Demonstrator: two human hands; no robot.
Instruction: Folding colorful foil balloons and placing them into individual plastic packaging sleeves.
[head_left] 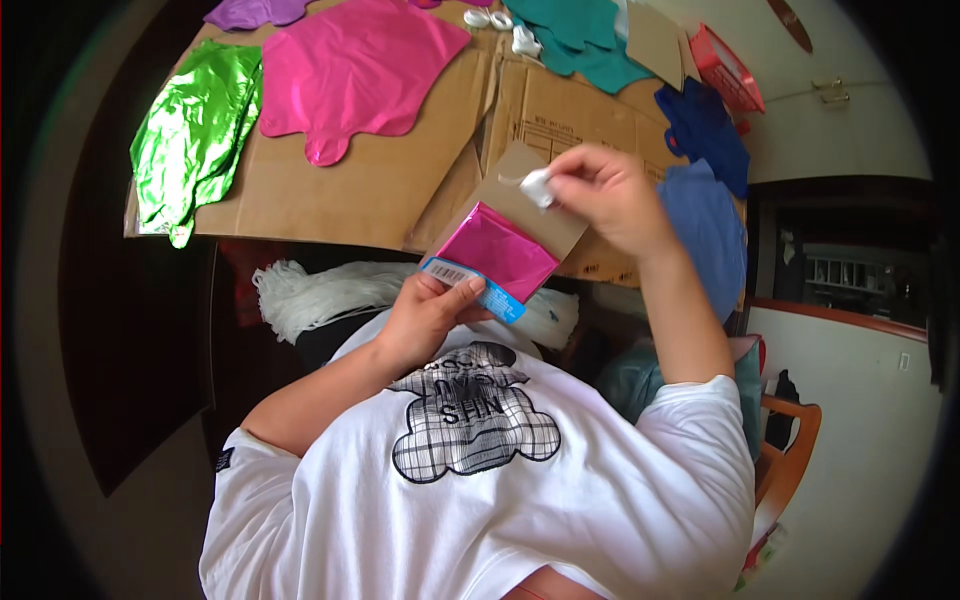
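In the head view, our left hand [425, 315] pinched the folded pink foil balloon [497, 250] on its cardboard backing, held above the cardboard sheet's [350, 190] near edge. Our right hand [610, 195] gripped a small white tab [537, 187]. We judged the balloon light, slippery and crease-prone, best held by its card edge.
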